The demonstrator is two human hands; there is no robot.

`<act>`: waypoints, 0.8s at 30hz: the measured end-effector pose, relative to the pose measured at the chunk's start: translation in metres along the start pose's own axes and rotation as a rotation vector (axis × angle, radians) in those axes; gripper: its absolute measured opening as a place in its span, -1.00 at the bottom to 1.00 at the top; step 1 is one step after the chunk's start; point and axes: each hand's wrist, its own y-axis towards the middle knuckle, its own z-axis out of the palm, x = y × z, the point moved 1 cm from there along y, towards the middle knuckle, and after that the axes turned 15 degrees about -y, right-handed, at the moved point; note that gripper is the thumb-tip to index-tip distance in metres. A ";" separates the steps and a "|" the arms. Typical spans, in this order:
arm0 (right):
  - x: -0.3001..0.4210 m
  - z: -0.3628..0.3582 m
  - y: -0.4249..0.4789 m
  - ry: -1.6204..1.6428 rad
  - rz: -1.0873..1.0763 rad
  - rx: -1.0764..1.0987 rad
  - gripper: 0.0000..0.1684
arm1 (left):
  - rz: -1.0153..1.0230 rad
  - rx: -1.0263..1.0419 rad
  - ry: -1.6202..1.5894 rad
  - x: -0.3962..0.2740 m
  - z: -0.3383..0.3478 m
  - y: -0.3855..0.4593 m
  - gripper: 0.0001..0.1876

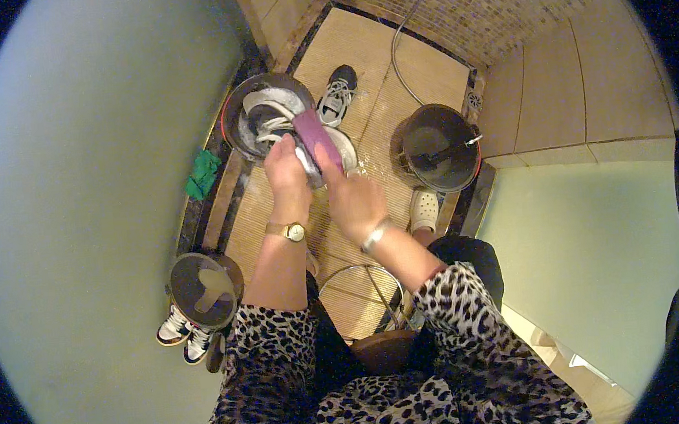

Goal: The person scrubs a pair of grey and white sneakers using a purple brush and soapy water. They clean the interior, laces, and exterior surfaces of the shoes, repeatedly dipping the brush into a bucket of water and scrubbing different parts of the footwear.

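Note:
My left hand (286,165) grips a wet sneaker (306,158) with loose white laces, held at the near rim of a dark bucket (235,133) of sudsy water. In my right hand (358,202) is a purple-backed scrubbing brush (316,137), its index finger stretched along the back. The brush lies across the sneaker and hides part of it; its bristles are out of sight. Foam clings to the sneaker and spots the mat (379,97) beside it. Just beyond, a second black-and-white sneaker (338,95) rests on the mat.
To the right stands another dark bucket (444,172) with water and a handled object in it. A third bucket (206,322) is at lower left, near a pair of sneakers (173,327). Green cloth (202,174) lies by the frosted glass panel (79,200). A shower hose (395,60) hangs at the back.

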 end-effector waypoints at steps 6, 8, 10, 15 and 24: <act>0.010 -0.005 -0.030 0.049 -0.099 -0.028 -0.14 | 0.078 0.024 0.146 -0.005 -0.018 0.005 -0.75; -0.004 0.001 0.023 0.113 -0.039 -0.165 -0.18 | 0.008 0.124 -0.001 0.007 0.004 -0.005 -0.74; 0.003 -0.003 0.029 0.148 -0.008 -0.126 -0.30 | -0.008 0.103 -0.020 0.005 -0.004 0.001 -0.72; 0.008 -0.012 -0.042 0.173 -0.103 0.075 -0.39 | 0.205 0.025 0.077 -0.002 -0.016 0.003 -0.67; 0.005 -0.016 -0.015 0.330 -0.107 -0.037 -0.39 | 0.133 0.059 0.384 -0.028 0.001 -0.013 -0.29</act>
